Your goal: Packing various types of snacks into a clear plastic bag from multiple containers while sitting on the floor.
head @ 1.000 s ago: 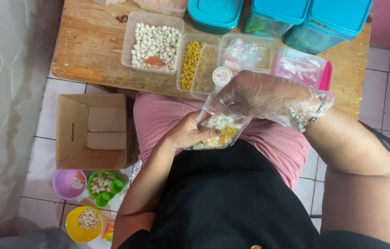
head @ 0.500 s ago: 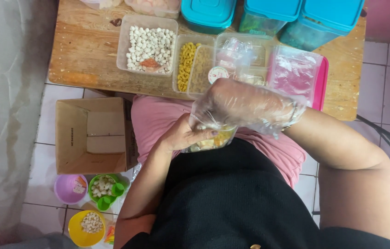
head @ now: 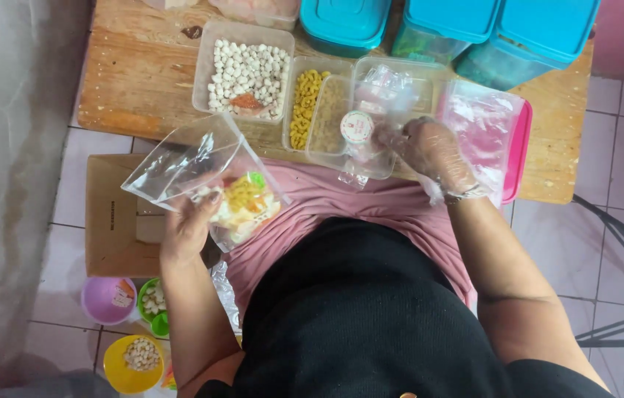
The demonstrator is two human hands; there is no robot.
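Observation:
My left hand (head: 185, 230) holds a clear plastic bag (head: 179, 163) out to the left over my lap and a cardboard box. The bag's mouth gapes open, and a mix of yellow, white and green snacks (head: 244, 205) sits at its bottom. My right hand (head: 434, 151), in a thin clear glove, reaches onto the wooden table (head: 142, 74). Its fingers are pinched among small clear packets in a shallow clear tub (head: 371, 110), beside a round white label (head: 357, 126).
Tubs of white pellets (head: 245, 70) and yellow macaroni (head: 304, 103) stand on the table, with teal-lidded containers (head: 441, 22) behind them. A pink tray of plastic bags (head: 485, 118) lies at the right. On the floor are a cardboard box (head: 113, 236) and purple (head: 108, 298), green (head: 153, 306) and yellow (head: 133, 361) bowls.
My right hand has come out of the bag and reached to the tub of packets. My left hand has swung the filled bag out to the left.

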